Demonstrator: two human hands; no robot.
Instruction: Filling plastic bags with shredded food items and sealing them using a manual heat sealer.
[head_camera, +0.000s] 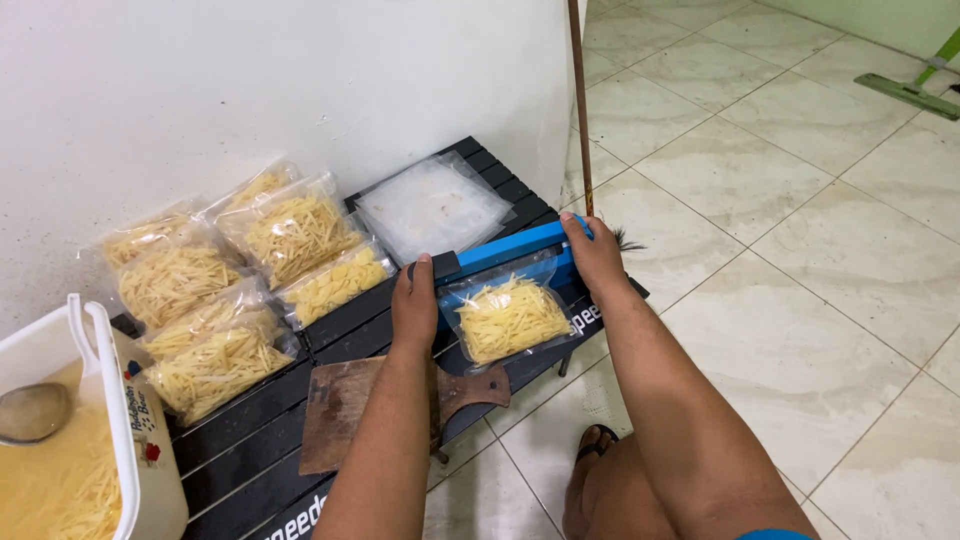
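Observation:
A blue heat sealer (505, 250) lies on a low black slatted table (240, 440). My left hand (414, 300) presses down on its black handle end. My right hand (592, 252) presses the far end of the blue bar. Clamped under the bar is a clear plastic bag of yellow potato strips (508, 318), lying towards me. Just behind the sealer rests a stack of empty clear bags (432, 206).
Several filled bags of strips (215, 290) lie against the white wall at left. A white tub (60, 450) with strips in liquid and a ladle sits at bottom left. A wooden cutting board (345, 405) lies under my left forearm. A broom stick (579, 100) leans on the wall; a mop (915, 90) lies at far right.

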